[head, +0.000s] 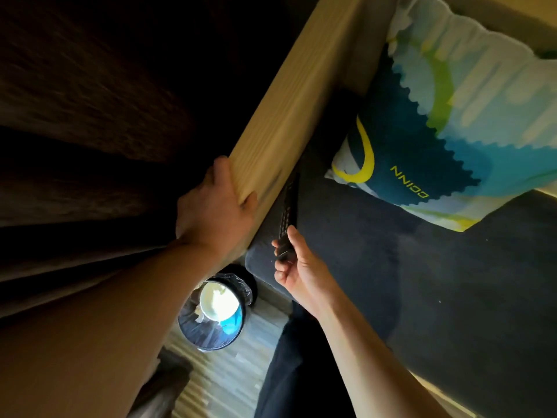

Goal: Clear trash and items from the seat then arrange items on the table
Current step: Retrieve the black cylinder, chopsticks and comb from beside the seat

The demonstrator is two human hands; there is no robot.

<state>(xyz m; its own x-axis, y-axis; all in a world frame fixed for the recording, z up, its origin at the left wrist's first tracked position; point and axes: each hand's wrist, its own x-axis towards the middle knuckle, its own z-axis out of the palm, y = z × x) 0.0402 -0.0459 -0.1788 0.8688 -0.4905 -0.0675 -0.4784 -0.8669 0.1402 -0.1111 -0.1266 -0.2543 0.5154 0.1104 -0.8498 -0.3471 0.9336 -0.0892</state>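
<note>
Our left forearm (99,312) fills the near left, and our left hand (215,206) curls over the end of the seat's wooden armrest (289,95), thumb on top, steadying us. Our right hand (297,268) pinches the near end of a black remote control (287,212), thumb on its buttoned face and fingers curled beneath. The remote lies wedged along the gap between the armrest and the dark seat cushion (422,282), its long axis running from our right hand away toward the far end of the seat. We judge the pull should follow that axis, toward us. A patterned pillow (452,116) rests on the cushion further right. Below on the floor sits a lined trash bin (193,336) holding a paper cup (218,303).
</note>
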